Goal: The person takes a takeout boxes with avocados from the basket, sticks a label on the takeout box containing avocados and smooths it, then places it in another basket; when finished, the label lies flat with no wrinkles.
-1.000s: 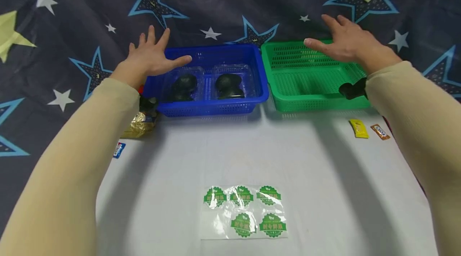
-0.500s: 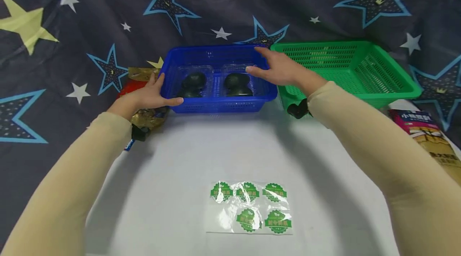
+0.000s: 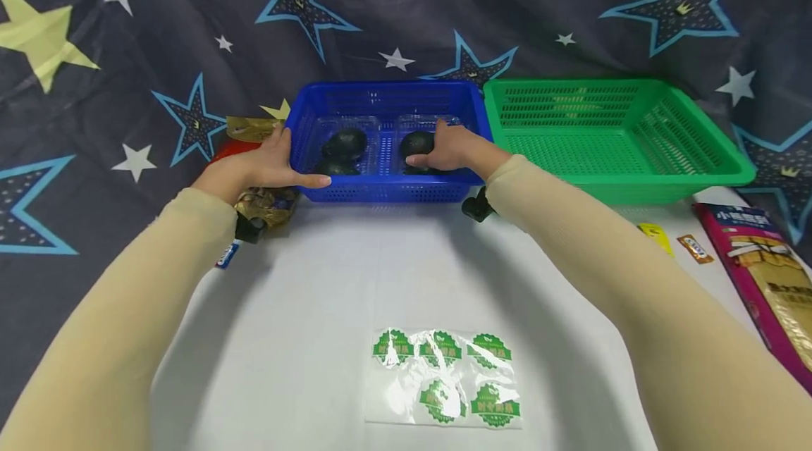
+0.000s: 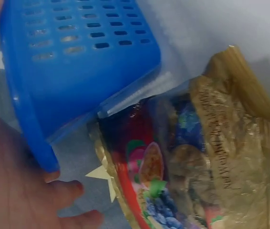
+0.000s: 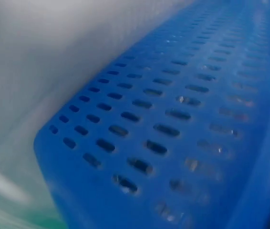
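Two clear plastic boxes, a left one (image 3: 309, 148) and a right one (image 3: 401, 128), stand side by side in the blue basket (image 3: 393, 192), each with dark, avocado-like fruit inside. My left hand (image 3: 256, 165) lies along the basket's left end, its thumb stretched over the front rim. In the left wrist view, its fingers (image 4: 68, 193) extend past the blue rim. Over the right box reaches my right hand (image 3: 453, 148), thumb apart from the index finger and close over the dark fruit (image 3: 415, 144). Its other fingers are mostly hidden. The right wrist view shows only the basket's slotted wall (image 5: 140, 129).
A green basket (image 3: 564, 148) adjoins the blue one. A gold-and-red snack bag (image 4: 173, 162) leans at the left. Small candies, one yellow (image 3: 656, 236) and one brown (image 3: 695, 249), lie beside a magenta-edged bag (image 3: 755, 261). A sheet of green stickers (image 3: 444, 380) lies in front.
From above the green basket, my right hand has come left and down into the blue basket. My left hand has lowered to the blue basket's left end. The head view has shifted slightly.
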The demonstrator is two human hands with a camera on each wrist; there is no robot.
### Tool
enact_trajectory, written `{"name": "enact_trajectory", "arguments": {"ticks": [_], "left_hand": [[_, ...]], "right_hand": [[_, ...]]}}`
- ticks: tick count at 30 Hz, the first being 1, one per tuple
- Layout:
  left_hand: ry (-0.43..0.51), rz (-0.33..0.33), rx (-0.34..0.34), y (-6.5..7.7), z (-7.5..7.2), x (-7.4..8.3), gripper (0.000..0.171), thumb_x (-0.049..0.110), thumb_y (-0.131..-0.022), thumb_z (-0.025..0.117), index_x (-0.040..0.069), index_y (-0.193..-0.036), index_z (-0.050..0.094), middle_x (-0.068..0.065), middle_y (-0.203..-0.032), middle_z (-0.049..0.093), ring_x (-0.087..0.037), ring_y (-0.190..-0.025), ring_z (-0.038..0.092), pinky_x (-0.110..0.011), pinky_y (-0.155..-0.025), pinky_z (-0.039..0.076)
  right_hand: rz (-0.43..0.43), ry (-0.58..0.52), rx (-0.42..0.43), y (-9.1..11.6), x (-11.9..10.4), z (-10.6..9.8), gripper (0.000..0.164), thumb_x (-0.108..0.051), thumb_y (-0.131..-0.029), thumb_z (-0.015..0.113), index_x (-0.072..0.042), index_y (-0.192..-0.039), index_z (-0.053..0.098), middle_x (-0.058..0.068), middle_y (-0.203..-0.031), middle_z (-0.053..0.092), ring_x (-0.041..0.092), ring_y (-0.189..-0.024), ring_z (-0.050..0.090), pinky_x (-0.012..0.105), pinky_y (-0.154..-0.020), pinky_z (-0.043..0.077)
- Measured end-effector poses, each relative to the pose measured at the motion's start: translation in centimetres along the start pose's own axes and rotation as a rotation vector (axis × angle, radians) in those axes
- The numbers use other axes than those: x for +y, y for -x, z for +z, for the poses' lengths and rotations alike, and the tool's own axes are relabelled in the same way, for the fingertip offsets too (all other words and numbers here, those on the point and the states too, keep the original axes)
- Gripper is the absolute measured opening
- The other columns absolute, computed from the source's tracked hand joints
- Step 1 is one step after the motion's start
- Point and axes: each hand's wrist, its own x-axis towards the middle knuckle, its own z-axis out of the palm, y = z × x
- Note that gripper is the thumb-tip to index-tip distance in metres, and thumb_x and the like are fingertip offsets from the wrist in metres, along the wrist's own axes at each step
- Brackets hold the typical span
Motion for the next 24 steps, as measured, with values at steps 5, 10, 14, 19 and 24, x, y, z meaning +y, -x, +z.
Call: {"name": "enact_trajectory", "arguments": {"ticks": [5, 10, 14, 19, 24], "left_hand": [[-0.022, -0.023, -0.037, -0.2, -0.4, 0.4, 0.134, 0.079, -0.073, 0.053, -0.004, -0.143, -0.025, -0.024, -0.152, -0.026, -0.041, -0.140, -0.019, -0.062, -0.111, 0.001], [-0.002, -0.023, -0.034, 0.0, -0.4, 0.5, 0.133, 0.077, -0.073, 0.055, -0.003, -0.144, -0.024, -0.024, -0.152, -0.025, -0.041, -0.140, -0.019, -0.062, -0.111, 0.001], [0.023, -0.023, -0.035, 0.1, -0.4, 0.5, 0.133, 0.076, -0.073, 0.057, -0.001, -0.145, -0.024, -0.023, -0.153, -0.025, -0.041, -0.140, -0.018, -0.062, -0.111, 0.002], [0.052, -0.025, -0.032, 0.0, -0.1, 0.4, 0.135, 0.078, -0.070, 0.058, 0.000, -0.145, -0.024, -0.022, -0.153, -0.025, -0.040, -0.141, -0.018, -0.062, -0.110, 0.002], [0.075, -0.030, -0.029, 0.1, -0.2, 0.3, 0.137, 0.078, -0.069, 0.059, 0.003, -0.145, -0.026, -0.020, -0.153, -0.026, -0.039, -0.141, -0.018, -0.063, -0.110, 0.003]], "right_hand": [[0.014, 0.027, 0.003, -0.5, -0.2, 0.4, 0.112, -0.068, -0.085, 0.051, 0.005, -0.150, -0.005, 0.030, -0.155, -0.003, 0.044, -0.142, 0.003, 0.054, -0.113, 0.018], [0.033, 0.016, 0.015, -0.5, 0.4, 0.3, 0.110, -0.072, -0.082, 0.051, 0.007, -0.149, 0.015, 0.026, -0.155, 0.013, 0.046, -0.142, 0.003, 0.055, -0.112, 0.019], [0.061, -0.068, 0.002, -0.5, 0.4, 0.4, 0.118, -0.071, -0.080, 0.055, 0.009, -0.149, 0.003, 0.026, -0.156, 0.009, 0.041, -0.143, 0.011, 0.050, -0.113, 0.022], [0.120, -0.320, -0.006, -0.8, 0.6, 0.9, 0.123, -0.061, -0.081, 0.063, 0.003, -0.146, -0.020, 0.020, -0.158, -0.004, 0.034, -0.145, 0.007, 0.046, -0.115, 0.019], [0.117, -0.541, 0.032, -0.5, 1.2, 1.2, 0.115, -0.048, -0.084, 0.069, 0.000, -0.150, -0.012, 0.016, -0.159, -0.007, 0.033, -0.145, 0.006, 0.047, -0.114, 0.019]]}}
